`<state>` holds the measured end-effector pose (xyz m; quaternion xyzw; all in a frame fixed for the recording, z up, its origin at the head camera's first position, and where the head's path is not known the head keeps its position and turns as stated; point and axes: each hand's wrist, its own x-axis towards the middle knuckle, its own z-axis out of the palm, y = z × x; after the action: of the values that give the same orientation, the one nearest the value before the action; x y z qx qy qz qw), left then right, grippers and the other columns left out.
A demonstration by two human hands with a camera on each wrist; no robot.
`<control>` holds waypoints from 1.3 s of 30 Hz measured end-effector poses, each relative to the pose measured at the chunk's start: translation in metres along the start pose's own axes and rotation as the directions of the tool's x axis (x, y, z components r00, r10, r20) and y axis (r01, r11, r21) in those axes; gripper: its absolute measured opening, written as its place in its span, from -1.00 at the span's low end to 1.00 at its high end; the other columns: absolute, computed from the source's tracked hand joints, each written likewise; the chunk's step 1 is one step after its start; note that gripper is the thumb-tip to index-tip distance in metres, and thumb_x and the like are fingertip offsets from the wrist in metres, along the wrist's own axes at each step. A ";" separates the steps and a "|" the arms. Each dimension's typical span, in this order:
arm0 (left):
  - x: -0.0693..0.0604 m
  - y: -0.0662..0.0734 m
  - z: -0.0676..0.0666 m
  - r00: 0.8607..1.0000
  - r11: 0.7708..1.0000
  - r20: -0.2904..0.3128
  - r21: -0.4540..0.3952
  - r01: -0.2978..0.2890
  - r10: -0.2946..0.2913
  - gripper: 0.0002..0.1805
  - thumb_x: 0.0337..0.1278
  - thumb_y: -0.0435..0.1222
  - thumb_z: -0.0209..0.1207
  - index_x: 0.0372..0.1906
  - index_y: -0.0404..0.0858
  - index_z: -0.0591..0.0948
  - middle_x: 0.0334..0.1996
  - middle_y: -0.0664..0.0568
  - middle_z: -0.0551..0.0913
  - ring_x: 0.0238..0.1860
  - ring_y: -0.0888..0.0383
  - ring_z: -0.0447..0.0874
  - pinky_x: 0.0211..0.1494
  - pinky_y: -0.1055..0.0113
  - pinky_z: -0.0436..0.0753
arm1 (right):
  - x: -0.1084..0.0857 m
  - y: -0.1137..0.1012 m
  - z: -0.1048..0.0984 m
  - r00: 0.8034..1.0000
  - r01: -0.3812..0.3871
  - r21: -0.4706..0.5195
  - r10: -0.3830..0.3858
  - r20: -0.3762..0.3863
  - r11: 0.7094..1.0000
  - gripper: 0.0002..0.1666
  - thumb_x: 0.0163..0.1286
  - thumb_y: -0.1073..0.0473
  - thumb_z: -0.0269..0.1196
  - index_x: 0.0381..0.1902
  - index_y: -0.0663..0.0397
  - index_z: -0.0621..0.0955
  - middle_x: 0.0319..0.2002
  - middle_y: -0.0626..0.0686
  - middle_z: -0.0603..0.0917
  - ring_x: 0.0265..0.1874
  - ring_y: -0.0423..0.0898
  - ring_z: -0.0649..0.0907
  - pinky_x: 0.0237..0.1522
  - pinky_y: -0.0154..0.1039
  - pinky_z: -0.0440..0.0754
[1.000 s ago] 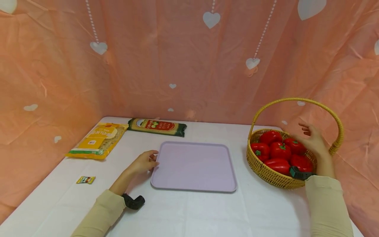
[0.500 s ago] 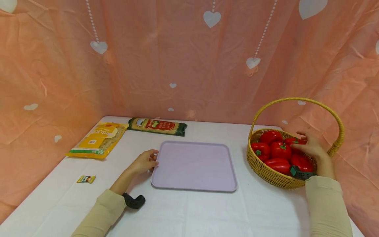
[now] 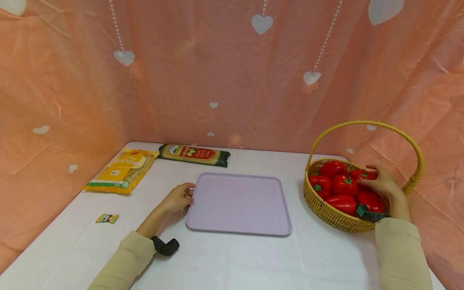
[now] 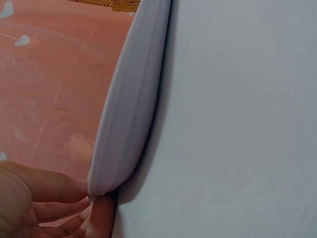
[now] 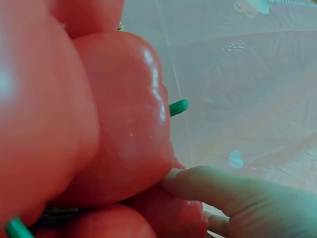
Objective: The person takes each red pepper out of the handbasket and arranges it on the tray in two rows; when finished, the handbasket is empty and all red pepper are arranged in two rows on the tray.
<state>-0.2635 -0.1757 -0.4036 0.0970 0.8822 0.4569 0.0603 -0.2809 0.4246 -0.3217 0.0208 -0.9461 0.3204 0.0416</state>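
Note:
At the left side of a pale lilac tray (image 3: 239, 203) my left hand (image 3: 178, 198) pinches the rim between thumb and fingers. The left wrist view shows the tray's outer side (image 4: 129, 109) with the thumb at its edge. On the right, several glossy red peppers with green stems fill a round wicker basket (image 3: 326, 215). My right hand (image 3: 383, 183) reaches under the basket's arched handle. Its thumb and fingers grip a red bell pepper (image 3: 359, 174) at the back right. In the right wrist view the thumb lies against that pepper (image 5: 171, 213), below another bell pepper (image 5: 121, 124).
A yellow bag of grain (image 3: 123, 171) lies at the back left, beside a green and gold packet (image 3: 193, 156). A small wrapped snack (image 3: 107, 218) is on the white cloth. The tall handle (image 3: 366, 122) arches over the basket. A pink curtain (image 3: 232, 80) hangs behind.
My right hand has lowered into the basket and its fingers have closed around the pepper at the back right. My left hand stays at the tray's edge.

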 end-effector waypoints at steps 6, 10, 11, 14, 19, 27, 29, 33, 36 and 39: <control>0.001 -0.001 0.000 1.000 1.000 -0.005 -0.016 0.012 -0.012 -0.47 0.04 -0.51 0.11 0.19 -0.50 0.33 -0.26 -0.15 0.48 -0.45 0.14 0.49 -0.53 0.37 0.50 | -0.001 -0.006 0.000 0.994 0.047 0.013 -0.045 -0.103 0.999 -0.13 0.26 0.09 0.23 0.25 0.58 0.10 0.10 0.58 0.24 -0.05 0.38 0.36 -0.21 -0.25 0.46; 0.001 -0.005 -0.001 1.000 0.999 0.004 -0.041 -0.005 0.005 -0.46 0.04 -0.52 0.11 0.20 -0.51 0.32 -0.25 -0.17 0.48 -0.44 0.15 0.49 -0.50 0.36 0.53 | -0.003 -0.019 -0.004 0.978 0.058 0.025 -0.051 -0.204 0.998 -0.14 0.26 0.11 0.23 0.30 0.51 0.11 0.16 0.54 0.25 -0.06 0.20 0.40 -0.35 -0.56 0.31; 0.001 -0.006 -0.002 1.000 0.999 0.006 -0.051 -0.009 0.010 -0.46 0.04 -0.52 0.11 0.20 -0.51 0.32 -0.25 -0.18 0.48 -0.43 0.15 0.50 -0.49 0.35 0.55 | -0.004 -0.023 -0.005 0.973 0.057 0.037 -0.047 -0.228 0.998 -0.14 0.26 0.10 0.23 0.31 0.47 0.12 0.18 0.52 0.25 -0.08 0.05 0.43 -0.37 -0.61 0.30; 0.001 -0.010 -0.003 1.000 0.996 0.014 -0.085 -0.026 0.027 -0.45 0.05 -0.53 0.11 0.20 -0.52 0.31 -0.22 -0.21 0.48 -0.41 0.15 0.51 -0.44 0.32 0.60 | -0.008 -0.035 -0.008 0.960 0.079 0.098 -0.049 -0.275 0.992 -0.18 0.25 0.07 0.25 0.35 0.26 0.17 0.12 0.29 0.38 -0.20 -0.32 0.40 -0.35 -0.71 0.32; -0.001 -0.014 -0.005 0.998 0.991 0.028 -0.123 -0.044 0.048 -0.44 0.08 -0.52 0.11 0.23 -0.53 0.29 -0.17 -0.24 0.48 -0.37 0.15 0.51 -0.39 0.30 0.63 | -0.016 -0.052 -0.014 0.962 0.151 0.176 -0.103 -0.253 0.973 -0.31 0.26 0.08 0.24 0.31 -0.25 0.26 -0.07 -0.30 0.34 -0.22 -0.43 0.32 -0.34 -0.64 0.39; -0.002 -0.015 -0.007 0.998 0.989 0.026 -0.135 -0.052 0.056 -0.43 0.08 -0.52 0.11 0.23 -0.53 0.29 -0.15 -0.26 0.48 -0.37 0.15 0.51 -0.37 0.30 0.63 | -0.024 -0.091 -0.009 0.943 0.311 0.197 -0.275 -0.189 0.930 -0.29 0.27 0.24 0.22 0.34 -0.21 0.28 -0.01 -0.33 0.41 -0.11 -0.42 0.44 -0.23 -0.63 0.40; -0.002 -0.015 -0.006 0.998 0.990 0.023 -0.131 -0.052 0.056 -0.43 0.07 -0.52 0.11 0.23 -0.53 0.29 -0.15 -0.26 0.48 -0.37 0.14 0.51 -0.38 0.31 0.62 | -0.025 -0.103 -0.004 0.929 0.360 0.253 -0.322 -0.180 0.898 -0.29 0.25 0.32 0.21 0.33 -0.16 0.30 0.02 -0.27 0.43 -0.10 -0.38 0.46 -0.20 -0.63 0.44; -0.001 -0.017 -0.006 0.999 0.992 0.015 -0.121 -0.042 0.044 -0.43 0.06 -0.52 0.11 0.23 -0.51 0.30 -0.15 -0.25 0.49 -0.39 0.14 0.51 -0.40 0.34 0.59 | -0.023 -0.126 0.010 0.902 0.426 0.427 -0.407 -0.141 0.797 -0.29 0.22 0.45 0.18 0.31 -0.04 0.31 0.10 -0.13 0.43 -0.07 -0.26 0.50 -0.19 -0.54 0.54; -0.001 -0.017 -0.005 0.999 0.992 0.016 -0.123 -0.035 0.037 -0.44 0.07 -0.52 0.11 0.24 -0.50 0.31 -0.16 -0.24 0.49 -0.39 0.14 0.51 -0.42 0.36 0.58 | -0.018 -0.141 0.023 0.880 0.453 0.502 -0.459 -0.121 0.737 -0.29 0.21 0.48 0.17 0.31 0.05 0.31 0.13 -0.07 0.38 -0.05 -0.22 0.52 -0.19 -0.48 0.59; -0.001 -0.016 -0.002 0.998 0.990 0.030 -0.134 -0.044 0.049 -0.45 0.08 -0.52 0.11 0.23 -0.50 0.31 -0.16 -0.24 0.49 -0.38 0.15 0.52 -0.42 0.36 0.59 | -0.013 -0.154 0.038 0.855 0.492 0.498 -0.504 -0.121 0.714 -0.28 0.20 0.48 0.18 0.32 0.10 0.31 0.12 -0.06 0.34 -0.03 -0.21 0.52 -0.18 -0.47 0.60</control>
<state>-0.2651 -0.1861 -0.4153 0.1209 0.8460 0.5145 0.0705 -0.2607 0.2796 -0.2598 0.2885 -0.7857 0.5364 0.1078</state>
